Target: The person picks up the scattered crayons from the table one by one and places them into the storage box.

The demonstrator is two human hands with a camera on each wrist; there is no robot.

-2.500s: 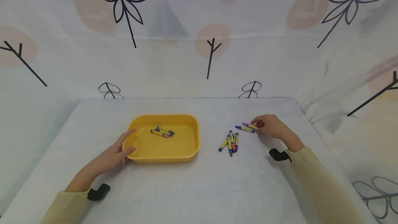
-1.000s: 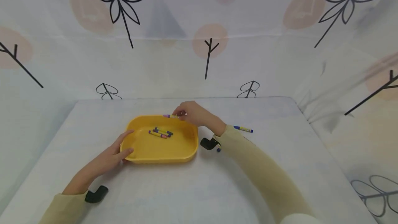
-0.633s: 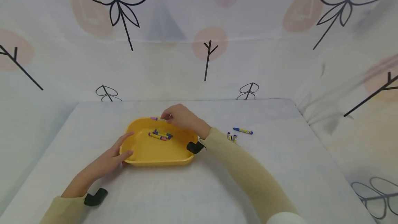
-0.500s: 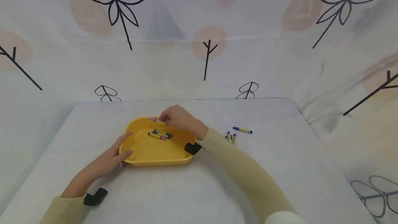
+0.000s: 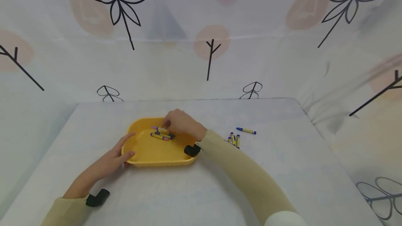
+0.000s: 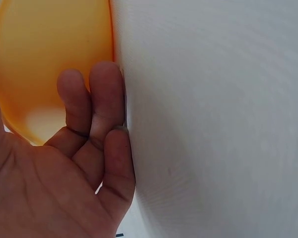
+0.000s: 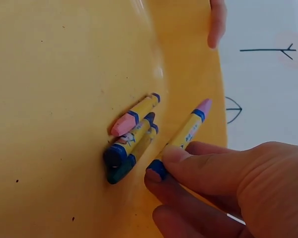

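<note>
Inside the tray (image 5: pixel 157 154), the right hand (image 5: pixel 181 122) is now lower, its pinched purple crayon (image 7: pixel 188 132) almost among three crayons (image 7: pixel 134 141); the left hand (image 5: pixel 113 156) grips the tray.

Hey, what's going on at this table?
A person is handling crayons with bare hands. The right hand pinches a purple-tipped crayon within the yellow tray, close to three crayons lying in it. The left hand grips the tray's left end. To the right of the tray, a blue-tipped crayon lies apart from a small cluster of crayons on the table.
</note>
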